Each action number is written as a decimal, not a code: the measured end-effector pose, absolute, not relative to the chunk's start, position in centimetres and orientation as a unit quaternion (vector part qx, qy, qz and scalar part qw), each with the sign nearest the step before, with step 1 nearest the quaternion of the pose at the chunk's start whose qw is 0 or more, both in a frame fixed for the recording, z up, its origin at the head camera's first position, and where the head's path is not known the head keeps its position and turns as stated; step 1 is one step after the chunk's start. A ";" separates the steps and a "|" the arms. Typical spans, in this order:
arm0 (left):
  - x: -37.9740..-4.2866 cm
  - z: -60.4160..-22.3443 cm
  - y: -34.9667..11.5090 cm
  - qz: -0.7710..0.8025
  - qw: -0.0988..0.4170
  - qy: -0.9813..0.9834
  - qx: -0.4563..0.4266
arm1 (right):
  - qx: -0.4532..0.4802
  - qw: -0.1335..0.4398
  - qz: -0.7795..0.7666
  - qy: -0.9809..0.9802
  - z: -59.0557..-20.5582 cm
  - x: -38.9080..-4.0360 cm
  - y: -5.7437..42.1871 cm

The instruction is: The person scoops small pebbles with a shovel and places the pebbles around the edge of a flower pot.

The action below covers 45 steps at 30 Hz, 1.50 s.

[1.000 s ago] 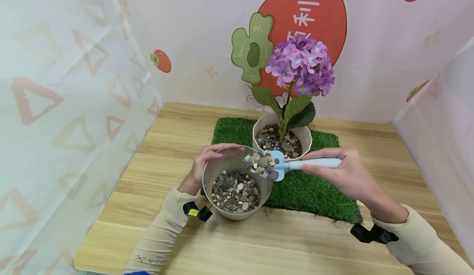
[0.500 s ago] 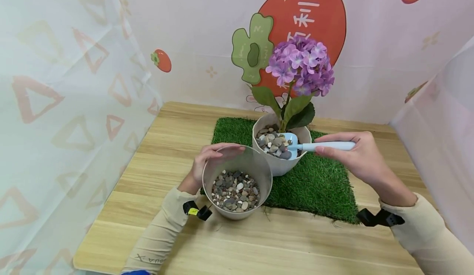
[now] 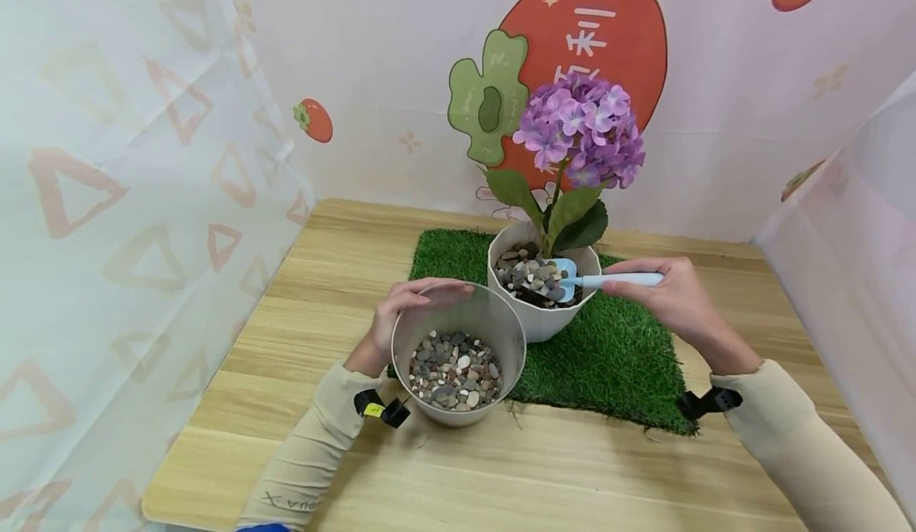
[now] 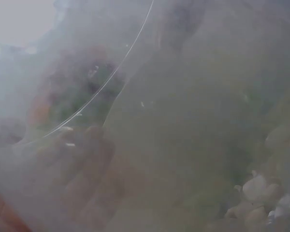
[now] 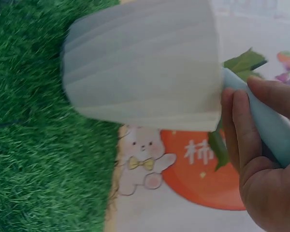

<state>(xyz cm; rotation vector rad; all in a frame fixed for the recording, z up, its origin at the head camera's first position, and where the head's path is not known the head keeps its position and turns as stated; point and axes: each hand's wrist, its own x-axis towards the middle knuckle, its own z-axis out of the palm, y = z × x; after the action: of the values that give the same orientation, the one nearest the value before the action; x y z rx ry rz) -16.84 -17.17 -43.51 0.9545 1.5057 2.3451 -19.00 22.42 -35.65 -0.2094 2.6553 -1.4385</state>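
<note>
Now the left hand (image 3: 386,325) is gripping a translucent round tub (image 3: 502,329), the right hand (image 3: 678,304) a pale-blue trowel (image 3: 592,281), shifted over a faceted white pot (image 3: 545,323).

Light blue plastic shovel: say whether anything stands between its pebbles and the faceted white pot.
Nothing visible does. The light blue plastic shovel holds smooth grey-and-tan pebbles at the open mouth of the faceted white pot; the green leafy stem rises behind.
</note>
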 end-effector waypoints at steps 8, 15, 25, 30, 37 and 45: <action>-16.7 -43.7 -17.3 0.791 0.099 0.509 0.324 | -0.109 0.042 -0.457 0.881 -34.6 -19.0 21.6; -16.8 -43.7 -17.2 0.791 0.097 0.505 0.332 | -0.126 0.031 -0.437 0.890 -35.5 -19.8 22.4; -16.9 -43.7 -17.2 0.791 0.098 0.502 0.337 | -0.160 -0.008 -0.408 0.899 -35.0 -20.0 22.9; -16.9 -43.7 -17.2 0.789 0.099 0.504 0.337 | -0.177 -0.026 -0.393 0.902 -33.9 -19.4 22.3; -16.8 -43.6 -17.2 0.790 0.102 0.503 0.335 | -0.204 -0.081 -0.381 0.898 -35.4 -20.2 23.2; -16.8 -43.5 -17.2 0.789 0.098 0.510 0.329 | -0.370 -0.222 -0.308 0.848 -34.6 -19.8 22.7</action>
<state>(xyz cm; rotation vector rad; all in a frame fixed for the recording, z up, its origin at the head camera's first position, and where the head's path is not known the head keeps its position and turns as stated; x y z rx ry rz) -16.79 -17.18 -43.53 0.9724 1.5085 2.3354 -19.83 22.68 -34.63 -1.3635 3.1216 -1.1335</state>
